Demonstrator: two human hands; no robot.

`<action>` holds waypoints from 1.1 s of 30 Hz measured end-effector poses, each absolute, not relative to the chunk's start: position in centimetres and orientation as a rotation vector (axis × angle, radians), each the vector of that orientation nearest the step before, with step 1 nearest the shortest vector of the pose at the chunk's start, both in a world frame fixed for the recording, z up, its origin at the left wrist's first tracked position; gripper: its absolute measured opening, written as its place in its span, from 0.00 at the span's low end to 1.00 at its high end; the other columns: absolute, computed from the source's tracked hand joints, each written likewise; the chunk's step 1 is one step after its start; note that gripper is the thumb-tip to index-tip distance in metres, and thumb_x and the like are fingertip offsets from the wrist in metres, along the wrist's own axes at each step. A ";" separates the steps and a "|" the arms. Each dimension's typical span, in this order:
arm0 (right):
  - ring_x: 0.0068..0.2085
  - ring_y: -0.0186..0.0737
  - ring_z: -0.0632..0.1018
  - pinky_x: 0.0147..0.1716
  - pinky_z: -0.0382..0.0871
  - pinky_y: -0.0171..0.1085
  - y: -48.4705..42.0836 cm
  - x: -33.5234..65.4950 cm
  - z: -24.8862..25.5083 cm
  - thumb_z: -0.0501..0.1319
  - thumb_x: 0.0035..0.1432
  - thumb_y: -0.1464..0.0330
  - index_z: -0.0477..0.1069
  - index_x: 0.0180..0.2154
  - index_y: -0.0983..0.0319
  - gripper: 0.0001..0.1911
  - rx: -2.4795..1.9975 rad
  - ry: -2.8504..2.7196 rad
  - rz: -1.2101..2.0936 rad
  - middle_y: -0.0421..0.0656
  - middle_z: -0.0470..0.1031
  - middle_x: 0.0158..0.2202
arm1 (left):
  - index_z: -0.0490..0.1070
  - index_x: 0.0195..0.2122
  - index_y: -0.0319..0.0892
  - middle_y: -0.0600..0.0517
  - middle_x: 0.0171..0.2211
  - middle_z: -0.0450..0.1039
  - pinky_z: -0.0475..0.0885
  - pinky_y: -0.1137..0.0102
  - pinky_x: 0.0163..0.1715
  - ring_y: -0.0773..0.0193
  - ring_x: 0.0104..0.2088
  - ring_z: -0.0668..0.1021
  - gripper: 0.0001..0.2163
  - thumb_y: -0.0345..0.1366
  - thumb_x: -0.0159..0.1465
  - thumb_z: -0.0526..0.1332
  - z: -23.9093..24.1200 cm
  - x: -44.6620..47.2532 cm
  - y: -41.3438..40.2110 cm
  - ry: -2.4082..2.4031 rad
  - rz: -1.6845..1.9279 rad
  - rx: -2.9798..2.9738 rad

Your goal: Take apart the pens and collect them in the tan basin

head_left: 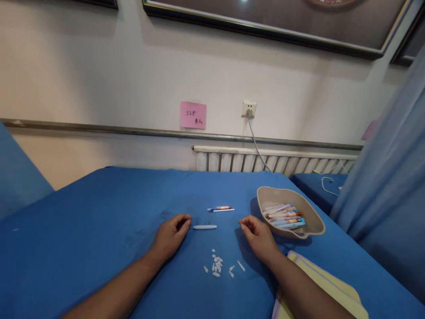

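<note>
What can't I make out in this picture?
In the head view:
Pens in the basket: lower ones hidden by those on top.
Yellow cloth: partly covered by the right forearm, cut off by the bottom edge.
White pieces: too small for detail.
Left hand: its own back hides the palm.

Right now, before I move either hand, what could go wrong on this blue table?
The small white pieces lie loose between your forearms, so a low sweep could scatter them. The white pen-shaped piece lies just beyond your left hand's fingertips and might roll if nudged. Your right hand is close beside the tan basket; a bump could shift it and jostle the pens inside.
</note>
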State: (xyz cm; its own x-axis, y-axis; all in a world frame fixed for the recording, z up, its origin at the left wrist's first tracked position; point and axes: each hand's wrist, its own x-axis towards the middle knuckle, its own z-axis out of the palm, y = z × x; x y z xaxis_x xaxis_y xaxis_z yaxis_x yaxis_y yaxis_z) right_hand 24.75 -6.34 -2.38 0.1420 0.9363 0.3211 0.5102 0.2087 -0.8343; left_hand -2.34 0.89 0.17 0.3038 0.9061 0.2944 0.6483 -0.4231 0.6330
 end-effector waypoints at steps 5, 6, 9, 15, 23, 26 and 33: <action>0.51 0.42 0.69 0.52 0.60 0.41 -5.8 24.1 -2.3 0.53 0.56 0.70 0.68 0.47 0.60 0.16 -1.580 -1.739 0.267 0.46 0.71 0.49 | 0.72 0.43 0.44 0.51 0.41 0.76 0.68 0.67 0.45 0.60 0.41 0.76 0.13 0.39 0.62 0.52 -0.2 -1.2 1.0 1.263 0.806 2.383; 0.53 0.42 0.67 0.54 0.57 0.41 -5.5 23.7 -2.5 0.53 0.56 0.71 0.67 0.49 0.60 0.17 -1.611 -1.799 0.237 0.46 0.69 0.51 | 0.72 0.44 0.44 0.50 0.43 0.75 0.67 0.66 0.47 0.59 0.43 0.75 0.13 0.39 0.62 0.53 -0.2 -1.1 0.8 1.229 0.766 2.427; 0.56 0.43 0.64 0.54 0.55 0.42 -4.4 22.2 -2.8 0.53 0.57 0.72 0.64 0.53 0.60 0.20 -1.686 -1.955 0.185 0.46 0.64 0.56 | 0.70 0.47 0.45 0.50 0.45 0.74 0.65 0.65 0.49 0.59 0.45 0.74 0.13 0.37 0.63 0.53 0.0 -0.8 0.6 1.145 0.649 2.529; 0.55 0.41 0.65 0.52 0.53 0.41 -2.8 20.9 -2.2 0.52 0.58 0.73 0.59 0.56 0.55 0.23 -1.734 -2.033 0.103 0.43 0.66 0.55 | 0.70 0.46 0.45 0.49 0.43 0.74 0.65 0.65 0.47 0.59 0.44 0.72 0.12 0.36 0.64 0.53 -0.1 -1.0 0.5 1.097 0.585 2.578; 0.53 0.43 0.66 0.51 0.56 0.40 -2.6 22.2 -2.6 0.53 0.58 0.70 0.63 0.53 0.59 0.19 -1.751 -2.030 0.084 0.46 0.66 0.54 | 0.72 0.40 0.45 0.51 0.38 0.74 0.65 0.67 0.44 0.59 0.42 0.71 0.09 0.32 0.61 0.55 0.0 -1.0 0.2 1.100 0.569 2.547; 0.57 0.44 0.62 0.53 0.54 0.42 -2.5 22.3 -2.9 0.52 0.59 0.68 0.58 0.57 0.60 0.23 -1.751 -2.044 0.072 0.46 0.62 0.58 | 0.71 0.41 0.45 0.51 0.38 0.73 0.65 0.66 0.44 0.59 0.42 0.71 0.09 0.32 0.60 0.55 0.2 -0.9 0.0 1.109 0.580 2.541; 0.52 0.44 0.66 0.50 0.55 0.41 -2.4 22.1 -2.7 0.53 0.60 0.67 0.64 0.52 0.60 0.18 -1.804 -2.051 0.110 0.47 0.68 0.51 | 0.71 0.43 0.46 0.51 0.43 0.72 0.62 0.64 0.49 0.58 0.45 0.70 0.10 0.36 0.61 0.57 0.1 -0.6 -0.1 1.098 0.559 2.581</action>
State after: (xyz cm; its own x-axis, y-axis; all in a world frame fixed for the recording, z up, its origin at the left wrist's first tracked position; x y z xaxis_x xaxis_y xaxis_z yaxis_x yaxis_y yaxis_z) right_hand 22.14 -2.41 -2.70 -0.0827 0.9655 0.2469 0.9335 0.1618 -0.3201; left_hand -0.60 -0.06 0.12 0.6360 0.7338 0.2388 0.6250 -0.6714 0.3982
